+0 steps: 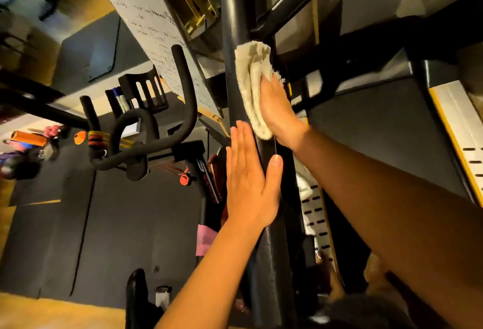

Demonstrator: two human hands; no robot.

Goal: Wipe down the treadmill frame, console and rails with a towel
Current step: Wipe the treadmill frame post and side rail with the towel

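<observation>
The right hand (278, 113) pressed the folded cream cloth towel (252, 80) against the black round treadmill post (234, 41) to wipe it, its fingers hidden inside the fold so I could not tell their bend, while the empty left hand (249, 182), fingers straight, probably steadied the post just below.

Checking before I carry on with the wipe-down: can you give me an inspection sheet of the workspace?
Surface: black metal treadmill upright post, bare above the towel.
Job's things: cream folded terry towel, pressed against the post.
Clutter: nothing seen.
Hands: right hand presses the towel, fingers hidden in folds; left hand flat on post, fingers straight.
Cables: thin red cord beside black exercise bike.
Surroundings: bike handlebars, handwritten whiteboard, black floor mats.
</observation>
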